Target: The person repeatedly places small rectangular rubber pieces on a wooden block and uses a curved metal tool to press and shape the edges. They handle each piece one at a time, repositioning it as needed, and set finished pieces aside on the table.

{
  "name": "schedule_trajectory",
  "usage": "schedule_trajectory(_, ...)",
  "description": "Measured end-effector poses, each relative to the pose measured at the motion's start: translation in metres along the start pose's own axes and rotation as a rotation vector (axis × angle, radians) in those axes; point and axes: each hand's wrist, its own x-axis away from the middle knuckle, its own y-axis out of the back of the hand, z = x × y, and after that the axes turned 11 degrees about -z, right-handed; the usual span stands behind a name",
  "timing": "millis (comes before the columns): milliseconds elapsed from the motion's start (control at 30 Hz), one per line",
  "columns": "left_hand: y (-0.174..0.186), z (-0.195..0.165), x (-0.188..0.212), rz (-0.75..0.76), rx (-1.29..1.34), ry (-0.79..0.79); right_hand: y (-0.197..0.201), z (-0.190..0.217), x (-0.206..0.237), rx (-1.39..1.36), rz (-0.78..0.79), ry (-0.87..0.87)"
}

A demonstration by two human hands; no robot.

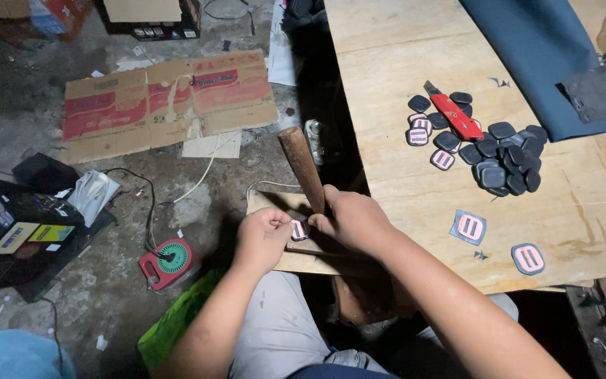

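— Both forearms came in low over grey trousers. What did the left hand (264, 237) have?

— It was curled, fingertips pinching a small pink-striped pad (299, 229) just beside the right hand (351, 219).

— And the right?

— Closed around the lower end of a wooden handle (302, 167), which rose tilted up and away from the knuckles. The pad sat between both hands, resting over a wooden board (303, 258) beneath them.

— Anything beyond?

— Past the right hand, on the plywood table (401, 105), lay a heap of dark pads (503, 160) with a red utility knife (454, 114); two more pink pads (499, 242) lay to its right.
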Motion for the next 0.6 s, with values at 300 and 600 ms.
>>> schedule_trajectory(300,-0.002,0.000,-0.008,0.069,0.209,0.181,0.003,-0.001,0.006,-0.017,-0.012,-0.010)
schedule_trajectory(600,0.000,-0.011,0.004,-0.240,-0.294,-0.441,-0.002,-0.002,0.015,0.033,-0.083,0.085)
